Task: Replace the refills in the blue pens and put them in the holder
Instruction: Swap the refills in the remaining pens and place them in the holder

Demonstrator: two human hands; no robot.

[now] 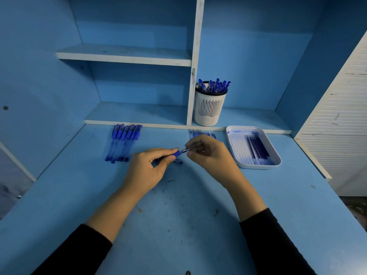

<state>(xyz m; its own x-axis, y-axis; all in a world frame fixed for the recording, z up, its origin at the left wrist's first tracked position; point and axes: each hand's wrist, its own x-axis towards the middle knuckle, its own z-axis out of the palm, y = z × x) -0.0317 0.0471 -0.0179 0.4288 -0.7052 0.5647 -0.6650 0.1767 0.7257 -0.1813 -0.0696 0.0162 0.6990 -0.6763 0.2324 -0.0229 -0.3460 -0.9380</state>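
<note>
Desk: blue painted desk top [178, 225] is lying below blue shelving with white edges [195, 56], and dark ink specks are showing near its middle.
Left hand: the left hand [148, 169] is curling its fingers and thumb round the barrel of a clear plastic pen with a blue grip [176, 154], holding it roughly level just above the desk.
Right hand: the right hand [208, 153] is pinching the pen's silver metal tip [185, 150] between thumb and forefinger, the other fingers loosely bent.
Holder: a white slotted round plastic holder [209, 108] is standing upright on the low shelf, just beside the white divider, with capped blue pens [214, 86] sticking out of it.
Waiting pens: a row of capped blue pens [123, 142] is lying side by side at the desk's far left, well apart from the hands.
Loose refills: a row of thin clear refills [200, 133] is lying just behind the right hand, partly hidden by it.
Tray: a white rectangular plastic tray [276, 155] is sitting right of the right hand, holding dark blue refills [256, 147].
Sleeves: black sleeves are covering both forearms.
</note>
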